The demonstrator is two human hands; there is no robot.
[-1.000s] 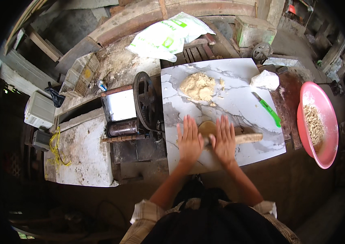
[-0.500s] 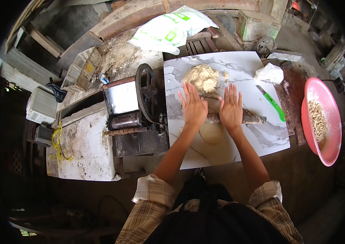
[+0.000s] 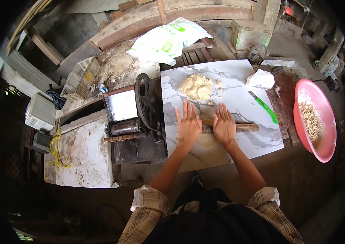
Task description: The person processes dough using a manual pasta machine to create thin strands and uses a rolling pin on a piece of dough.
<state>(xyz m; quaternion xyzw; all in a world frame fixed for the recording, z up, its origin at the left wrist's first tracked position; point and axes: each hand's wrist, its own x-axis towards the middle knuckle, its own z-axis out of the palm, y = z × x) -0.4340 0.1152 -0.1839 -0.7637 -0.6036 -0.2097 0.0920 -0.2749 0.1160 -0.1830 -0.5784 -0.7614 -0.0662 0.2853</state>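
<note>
A wooden rolling pin [image 3: 247, 127] lies crosswise on a marble-patterned board [image 3: 261, 143]. Flat on its left part rests my left hand [image 3: 189, 125], palm down, fingers stretched out. My right hand [image 3: 224, 125] presses on it in the same way, fingers extended. Under the pin, between my hands, is a thin round of flattened dough [image 3: 207, 140], partly covered by pin and hands. Beyond my fingertips sits a rough lump of pale dough [image 3: 197, 86] with crumbs beside it. A green-handled cutter knife [image 3: 263, 107] lies to the right.
A white plastic bag [image 3: 261, 79] is at the board's far right corner. Right of the board stands a pink basin [image 3: 330, 126] holding small pale pieces. On the left is a roller machine with a dark wheel [image 3: 144, 99]. A white-green sack [image 3: 166, 40] lies behind.
Both hands have drawn toward me, rolling the pin nearer and onto the dough round. The whole view has shifted slightly, so the board sits lower in the picture.
</note>
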